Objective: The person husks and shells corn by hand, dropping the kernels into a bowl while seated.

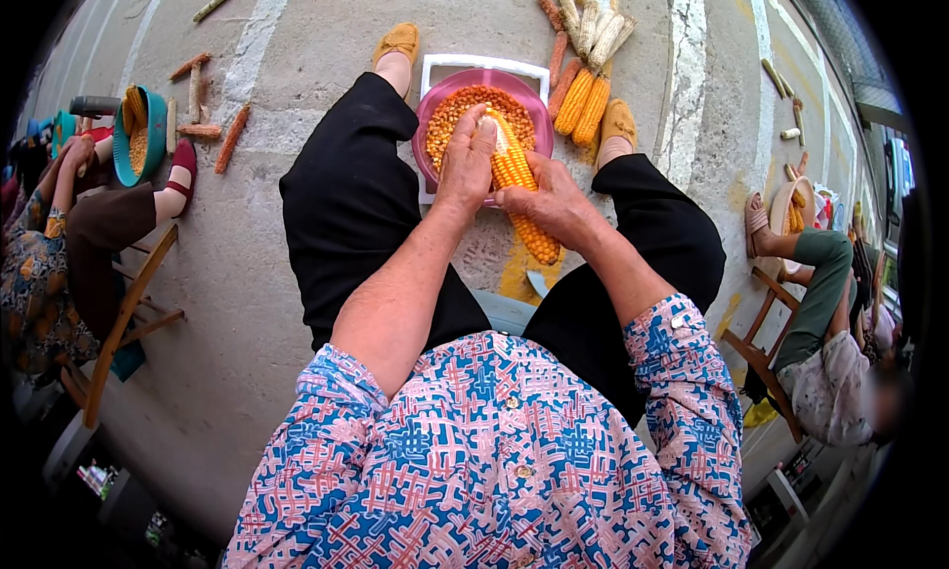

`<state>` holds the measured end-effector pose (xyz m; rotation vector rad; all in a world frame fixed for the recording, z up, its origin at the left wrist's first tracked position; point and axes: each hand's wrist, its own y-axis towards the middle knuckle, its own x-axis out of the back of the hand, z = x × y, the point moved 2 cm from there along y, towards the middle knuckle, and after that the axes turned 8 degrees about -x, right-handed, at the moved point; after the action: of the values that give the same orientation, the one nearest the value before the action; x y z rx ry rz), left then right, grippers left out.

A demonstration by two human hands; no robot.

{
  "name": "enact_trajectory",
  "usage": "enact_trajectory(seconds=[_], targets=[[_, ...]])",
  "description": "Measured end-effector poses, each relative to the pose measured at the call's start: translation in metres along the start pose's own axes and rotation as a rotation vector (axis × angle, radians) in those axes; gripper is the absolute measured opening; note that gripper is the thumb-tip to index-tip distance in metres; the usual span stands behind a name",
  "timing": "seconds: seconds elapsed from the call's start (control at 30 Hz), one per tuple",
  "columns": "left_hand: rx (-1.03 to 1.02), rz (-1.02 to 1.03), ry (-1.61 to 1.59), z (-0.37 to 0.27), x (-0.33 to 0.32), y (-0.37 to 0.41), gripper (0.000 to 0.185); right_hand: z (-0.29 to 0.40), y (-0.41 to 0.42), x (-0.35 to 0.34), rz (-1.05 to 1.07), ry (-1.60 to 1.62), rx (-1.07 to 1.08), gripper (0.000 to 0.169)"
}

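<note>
Between my hands, over a pink basin [546, 120], is a yellow corn cob [513, 170], tilted, with a bare pale strip near its upper end. My left hand [467, 157] lies along the upper part, its thumb and fingers on the bare strip. My right hand [547, 194] is closed around the middle of the cob, and the kernel-covered lower end sticks out below it. Loose orange kernels [463, 109] fill much of the basin, which rests on a white frame [485, 61] between my feet.
Two full corn cobs [582, 108] and a heap of stripped cobs [593, 24] lie right of the basin. More stripped cobs [233, 139] are scattered left. Seated people are at both sides, one near a teal basin [152, 139], another near a pale basin [782, 206].
</note>
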<state>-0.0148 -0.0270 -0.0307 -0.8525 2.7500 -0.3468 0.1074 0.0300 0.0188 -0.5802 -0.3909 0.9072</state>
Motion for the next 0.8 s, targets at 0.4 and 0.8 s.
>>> enact_trajectory(seconds=[0.4,0.8], targets=[[0.152,0.072,-0.17,-0.015,0.004,-0.003,0.051,0.013,-0.008,0.008,0.146,0.214,-0.17,0.037],[0.095,0.103,-0.186,-0.011,0.001,-0.002,0.057,0.016,-0.01,0.009,0.127,0.27,-0.176,0.031]])
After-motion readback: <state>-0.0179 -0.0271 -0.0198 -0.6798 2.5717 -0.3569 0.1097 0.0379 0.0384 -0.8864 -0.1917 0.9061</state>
